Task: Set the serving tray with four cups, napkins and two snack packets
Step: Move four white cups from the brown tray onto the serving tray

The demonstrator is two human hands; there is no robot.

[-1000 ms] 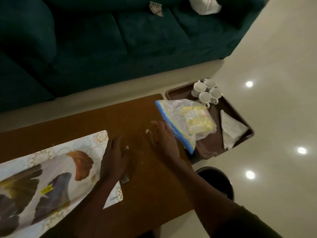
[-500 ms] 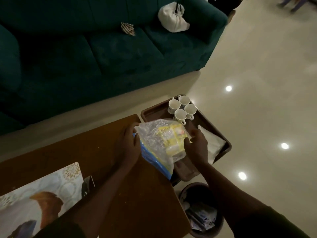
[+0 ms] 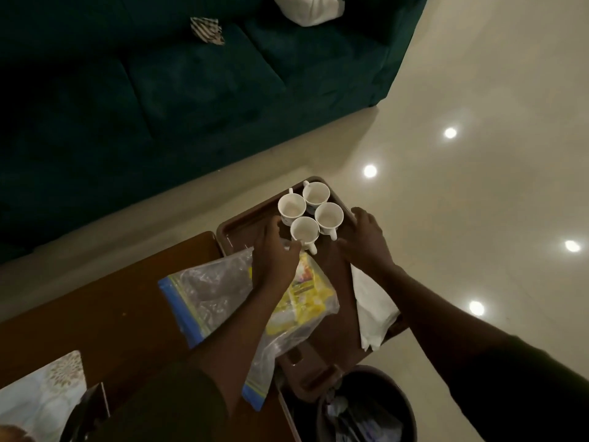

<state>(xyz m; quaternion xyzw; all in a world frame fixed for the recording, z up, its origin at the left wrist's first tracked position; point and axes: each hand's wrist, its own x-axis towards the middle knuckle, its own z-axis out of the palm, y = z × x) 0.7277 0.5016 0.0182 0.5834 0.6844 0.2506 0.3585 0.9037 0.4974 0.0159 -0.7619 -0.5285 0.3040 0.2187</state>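
Note:
A brown serving tray juts out past the right end of the wooden table. Several white cups stand close together at its far end. A clear zip bag holding yellow snack packets lies half on the tray and half on the table. White napkins lie along the tray's right side. My left hand hovers over the bag's top with its fingers at the nearest cup. My right hand is spread open just right of the cups, by the tray's rim.
A dark waste bin with rubbish in it stands below the tray's near end. A teal sofa runs along the back, with a white bag on it. A printed placemat lies on the table's near left. Glossy floor lies to the right.
Both hands have let go of the snack bag, which now rests on the tray and table. They have moved forward to either side of the cups.

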